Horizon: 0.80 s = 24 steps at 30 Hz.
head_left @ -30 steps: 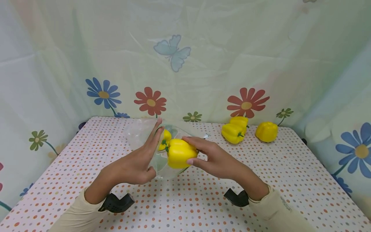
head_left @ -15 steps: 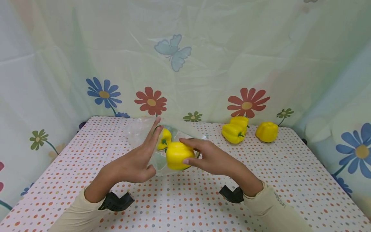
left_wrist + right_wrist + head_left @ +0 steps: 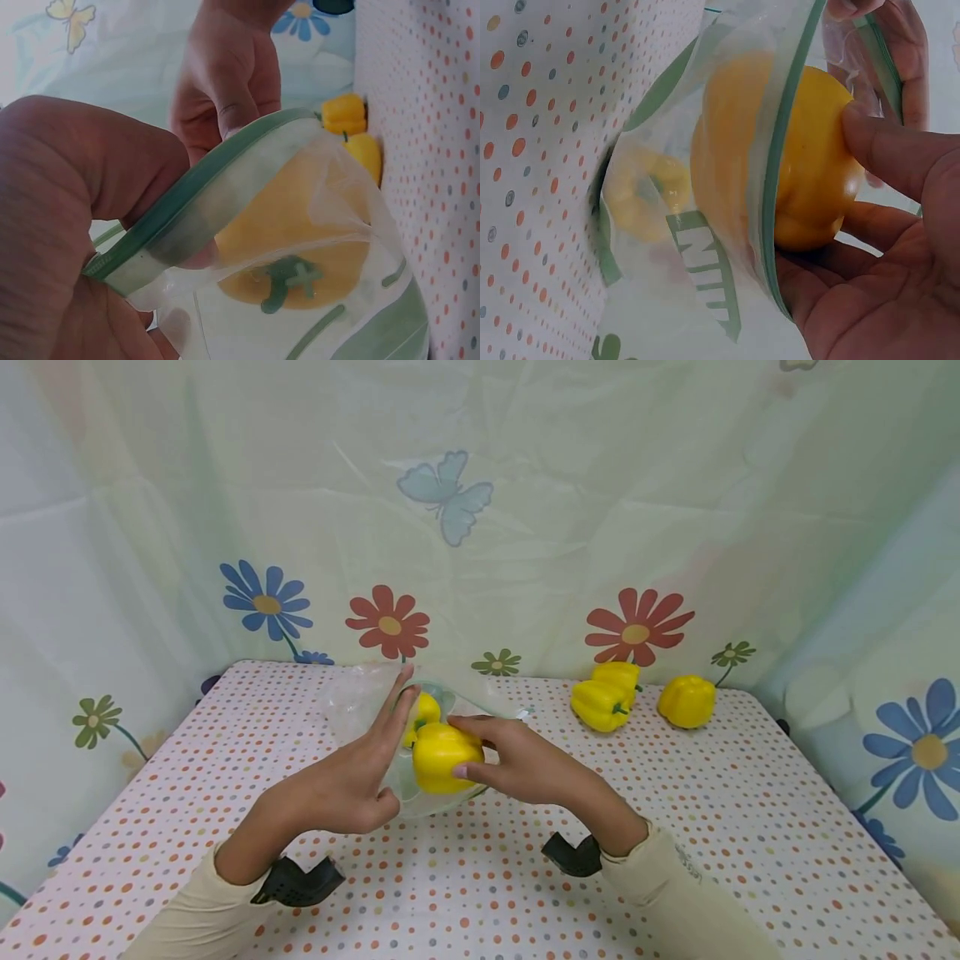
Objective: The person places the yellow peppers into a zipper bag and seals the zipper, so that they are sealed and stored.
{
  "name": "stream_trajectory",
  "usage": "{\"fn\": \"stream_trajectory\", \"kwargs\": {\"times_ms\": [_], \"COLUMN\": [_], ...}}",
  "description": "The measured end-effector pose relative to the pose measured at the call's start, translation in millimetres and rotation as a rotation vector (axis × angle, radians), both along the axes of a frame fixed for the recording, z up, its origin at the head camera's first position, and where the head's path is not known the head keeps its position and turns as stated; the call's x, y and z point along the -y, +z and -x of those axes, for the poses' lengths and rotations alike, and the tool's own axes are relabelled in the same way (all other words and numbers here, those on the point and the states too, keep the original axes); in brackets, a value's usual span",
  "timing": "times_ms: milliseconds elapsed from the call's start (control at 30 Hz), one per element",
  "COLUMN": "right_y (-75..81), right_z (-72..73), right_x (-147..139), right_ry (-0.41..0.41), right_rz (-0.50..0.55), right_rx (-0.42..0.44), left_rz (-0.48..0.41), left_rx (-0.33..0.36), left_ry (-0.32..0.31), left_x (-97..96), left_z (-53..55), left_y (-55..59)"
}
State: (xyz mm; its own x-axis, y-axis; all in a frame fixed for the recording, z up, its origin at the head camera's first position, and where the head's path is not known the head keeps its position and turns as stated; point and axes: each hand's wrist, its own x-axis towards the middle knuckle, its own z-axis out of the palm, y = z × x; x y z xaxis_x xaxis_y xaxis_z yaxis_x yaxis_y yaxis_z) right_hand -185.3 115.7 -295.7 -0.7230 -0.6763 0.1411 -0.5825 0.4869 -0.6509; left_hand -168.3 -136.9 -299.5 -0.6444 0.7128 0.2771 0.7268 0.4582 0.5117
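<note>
Backdrop sheet [image 3: 540, 485] hangs behind the bench [image 3: 450, 893]; dotted cover on top. Clear bag [image 3: 712, 292] sits left of center, toward the bench's far edge, mouth up and gaping; base down on the cover probably lets the bench take the load. Left hand [image 3: 348, 772] is at the mouth: fingers straight, thumb bent near the rim, grip not clamped on anything, looks like it props the opening from the left side so the film doesn't sag shut. Right hand [image 3: 517, 764] comes from the other side, grip clamped on the held pepper [image 3: 437, 762], thumb on one face, fingers curled under. Held pepper is partway through the mouth: one half behind film, other half out. Gripping the outer half makes sense, leaves the inner half free of fingers. Bagged pepper [image 3: 649, 195] lies low in the bag, its weight likely steadying the base. Three loose ones by the bench's far right corner: front pepper [image 3: 598, 706] and rear pepper [image 3: 621, 673] bunched, contact unclear; outer pepper [image 3: 686, 702] just right of them. Parked there, they're well apart from both hands, probably for elbow room. Stem [image 3: 276, 292] of the held one points into the bag.
</note>
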Motion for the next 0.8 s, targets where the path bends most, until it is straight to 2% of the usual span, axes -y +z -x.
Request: {"fn": "stream_trajectory", "kwargs": {"times_ms": [167,433,800], "right_y": [-2.9,-5.1,-9.0], "right_z": [3.1,0.3,1.9], "right_x": [-1.2,1.7,19.0], "right_ry": [-0.017,-0.057,-0.128], "right_rz": [-0.019,-0.075,-0.135], "right_rx": [0.025,0.028,-0.011], "left_rz": [-0.006,-0.016,-0.013], "left_rx": [-0.013,-0.027,0.022], "left_ry": [0.004,0.015,-0.009], "left_x": [-0.4,-0.9,-0.6], "left_z": [0.6,0.5,-1.2], "left_y": [0.2,0.6,-1.5]}}
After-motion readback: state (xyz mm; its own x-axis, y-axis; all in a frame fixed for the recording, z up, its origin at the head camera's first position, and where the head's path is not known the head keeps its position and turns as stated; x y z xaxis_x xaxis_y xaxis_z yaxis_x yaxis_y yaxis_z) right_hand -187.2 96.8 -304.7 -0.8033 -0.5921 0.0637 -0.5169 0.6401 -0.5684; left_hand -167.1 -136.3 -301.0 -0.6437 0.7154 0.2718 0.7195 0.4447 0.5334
